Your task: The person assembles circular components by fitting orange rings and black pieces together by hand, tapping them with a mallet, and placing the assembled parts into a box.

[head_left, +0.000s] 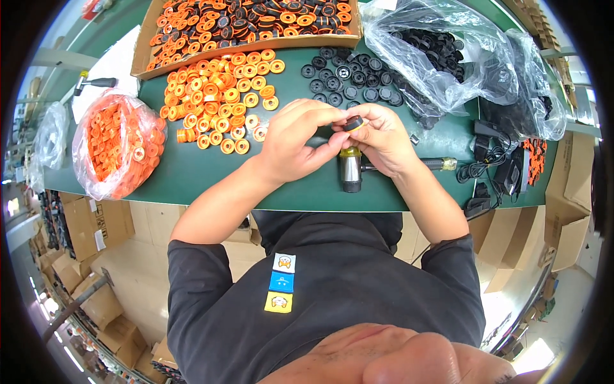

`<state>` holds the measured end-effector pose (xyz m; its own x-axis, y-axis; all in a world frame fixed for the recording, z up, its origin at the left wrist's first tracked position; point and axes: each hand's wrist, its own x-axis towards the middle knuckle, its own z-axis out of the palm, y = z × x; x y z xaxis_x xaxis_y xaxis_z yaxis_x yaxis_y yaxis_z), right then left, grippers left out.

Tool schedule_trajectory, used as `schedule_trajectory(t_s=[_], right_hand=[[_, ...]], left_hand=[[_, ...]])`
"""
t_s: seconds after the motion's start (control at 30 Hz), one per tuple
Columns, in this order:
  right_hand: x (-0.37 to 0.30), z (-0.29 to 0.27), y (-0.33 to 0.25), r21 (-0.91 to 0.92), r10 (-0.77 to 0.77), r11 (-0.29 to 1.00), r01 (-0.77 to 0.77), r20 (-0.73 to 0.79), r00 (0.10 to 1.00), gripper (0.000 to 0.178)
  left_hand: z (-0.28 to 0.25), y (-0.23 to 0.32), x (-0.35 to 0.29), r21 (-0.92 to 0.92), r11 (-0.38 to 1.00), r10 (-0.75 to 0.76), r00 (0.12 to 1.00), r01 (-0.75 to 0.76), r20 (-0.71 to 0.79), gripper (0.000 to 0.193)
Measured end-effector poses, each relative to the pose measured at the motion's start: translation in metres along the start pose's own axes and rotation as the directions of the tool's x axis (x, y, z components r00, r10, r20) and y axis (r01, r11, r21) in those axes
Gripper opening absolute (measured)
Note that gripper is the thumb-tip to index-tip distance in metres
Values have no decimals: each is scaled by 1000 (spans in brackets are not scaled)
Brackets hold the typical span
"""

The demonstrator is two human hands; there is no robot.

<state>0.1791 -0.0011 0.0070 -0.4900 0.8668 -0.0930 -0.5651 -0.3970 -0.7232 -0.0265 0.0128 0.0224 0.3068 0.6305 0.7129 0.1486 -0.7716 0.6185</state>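
Between my two hands, above the near part of the green table, is a small round black-and-orange wheel piece. My right hand pinches it from the right between thumb and fingers. From the left, the thumb and forefinger of my left hand close on its edge; its other fingers are partly hidden. Just below the hands lies a mallet with a metal-and-black head, its dark handle running right under my right wrist. Loose orange wheels lie beyond my left hand, and black round caps beyond my right.
At the back, a cardboard box holds many black-and-orange pieces. A clear bag of orange parts stands at the left edge, with another mallet behind it. Right are a plastic bag of black parts and black adapters with cables.
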Motion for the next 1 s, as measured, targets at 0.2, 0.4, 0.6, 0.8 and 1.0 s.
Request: schedule_trajectory(t_s=[0.2, 0.4, 0.6, 0.8, 1.0], right_hand=[[3, -5, -18, -945, -482, 278, 171, 16, 876, 35], [3, -18, -28, -991, -527, -5, 133, 116, 842, 35], [-6, 2, -26, -995, -306, -79, 67, 89, 948, 34], [-6, 2, -21, -940, -245, -297, 170, 247, 937, 25], [-6, 12, -27, -892, -146, -404, 200, 279, 949, 27]], left_hand=[[-18, -17, 22, 119, 978, -159, 983, 170, -95, 19], [-75, -58, 105, 92, 812, -564, 815, 577, -131, 43], [-79, -37, 65, 688, 674, -453, 886, 269, 98, 33], [-62, -30, 8, 798, 580, -515, 833, 167, 200, 16], [-59, -32, 20, 781, 588, -432, 898, 210, 84, 12]])
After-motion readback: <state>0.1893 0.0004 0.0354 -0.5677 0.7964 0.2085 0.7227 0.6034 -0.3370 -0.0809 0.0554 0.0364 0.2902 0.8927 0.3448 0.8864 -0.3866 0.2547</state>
